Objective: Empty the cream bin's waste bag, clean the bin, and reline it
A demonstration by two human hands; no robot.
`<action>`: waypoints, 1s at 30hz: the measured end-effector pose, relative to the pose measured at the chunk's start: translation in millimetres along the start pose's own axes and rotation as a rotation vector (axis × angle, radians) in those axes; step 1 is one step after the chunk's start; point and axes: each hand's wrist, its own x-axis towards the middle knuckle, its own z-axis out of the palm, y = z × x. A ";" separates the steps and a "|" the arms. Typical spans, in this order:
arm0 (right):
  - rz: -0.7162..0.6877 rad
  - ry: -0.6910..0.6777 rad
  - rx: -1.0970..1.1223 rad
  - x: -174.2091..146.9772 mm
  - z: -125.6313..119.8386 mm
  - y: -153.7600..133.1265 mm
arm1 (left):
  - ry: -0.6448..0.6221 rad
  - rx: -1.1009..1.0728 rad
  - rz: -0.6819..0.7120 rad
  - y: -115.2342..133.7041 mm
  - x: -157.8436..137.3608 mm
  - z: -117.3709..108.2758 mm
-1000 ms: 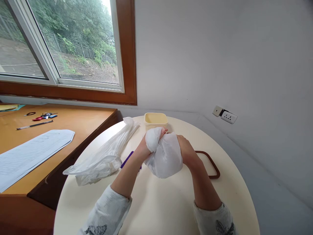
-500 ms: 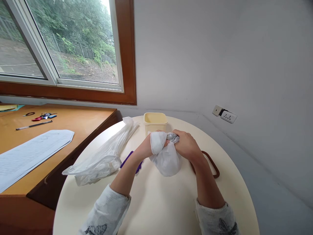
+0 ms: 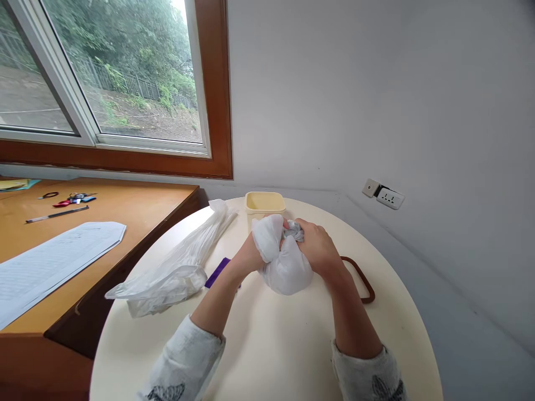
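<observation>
Both hands meet over the middle of the round table, gripping a white plastic bag (image 3: 288,272) that bulges below them. A fold of the bag drapes over my left hand (image 3: 256,250) and hides most of its fingers. My right hand (image 3: 316,243) closes round the bag's twisted, greyish neck (image 3: 294,231). Just behind the hands stands a pale yellow bin (image 3: 264,204). Partly covered by my left forearm lies a purple item (image 3: 217,273). A brown rounded frame or handle (image 3: 368,289) rests beside my right forearm.
Another long, crumpled plastic bag (image 3: 179,273) stretches across the left of the white table (image 3: 267,356). The wooden desk (image 3: 137,195) at left carries papers (image 3: 62,262), a pen (image 3: 57,214), keys (image 3: 75,199) and a dark ring (image 3: 50,195). A wall with a socket (image 3: 390,197) stands behind.
My hands have risen slightly with the bag. The fold over my left hand has shifted up and left, and my left forearm covers more of the purple item.
</observation>
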 end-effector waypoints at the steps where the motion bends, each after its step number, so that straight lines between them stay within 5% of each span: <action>1: -0.002 -0.001 0.002 -0.3 -0.4 -0.6 | -0.016 -0.016 0.026 -0.7 -0.5 -0.5; 4: -0.012 0.000 0.000 -1.5 -1.1 -2.0 | -0.065 -0.038 0.098 -3.0 -1.0 -2.4; 19: -0.107 0.014 0.062 -5.1 0.1 -5.2 | -0.060 -0.072 -0.032 2.5 -0.1 -1.7; 30: -0.126 0.057 0.251 -5.3 -8.4 -0.2 | -0.127 -0.041 0.020 -1.6 0.5 -4.1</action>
